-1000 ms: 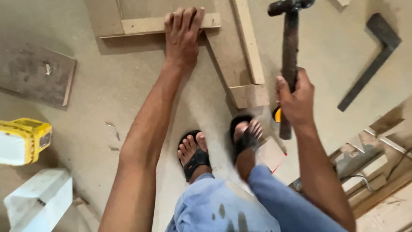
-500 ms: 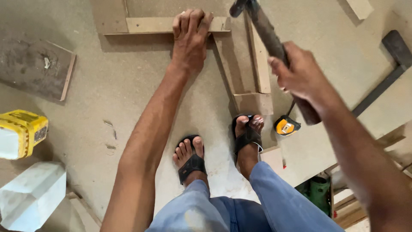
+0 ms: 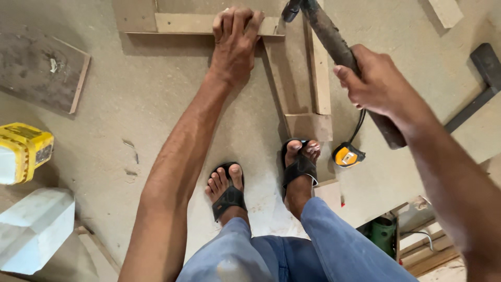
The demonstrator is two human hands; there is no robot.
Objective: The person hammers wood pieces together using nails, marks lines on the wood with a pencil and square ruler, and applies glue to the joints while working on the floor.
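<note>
My left hand (image 3: 234,43) presses flat on a corner of a frame of wooden strips (image 3: 185,23) that lies on the brown board floor. My right hand (image 3: 377,83) grips the dark handle of a hammer (image 3: 334,44); the hammer head is at the top edge, just above the upright strip (image 3: 320,78) of the frame. My two feet in black sandals (image 3: 228,192) stand below the frame, the right foot (image 3: 300,162) touching its lower block.
A yellow tape measure (image 3: 347,155) lies right of my right foot. A dark metal square (image 3: 482,83) lies at far right. A yellow box (image 3: 23,151) and a white block (image 3: 34,227) sit at left, a dark board (image 3: 39,70) above them.
My right hand has swung the hammer from upright at the right down and left, toward the frame corner. My left hand stayed pressed on the frame; the view shifted a little.
</note>
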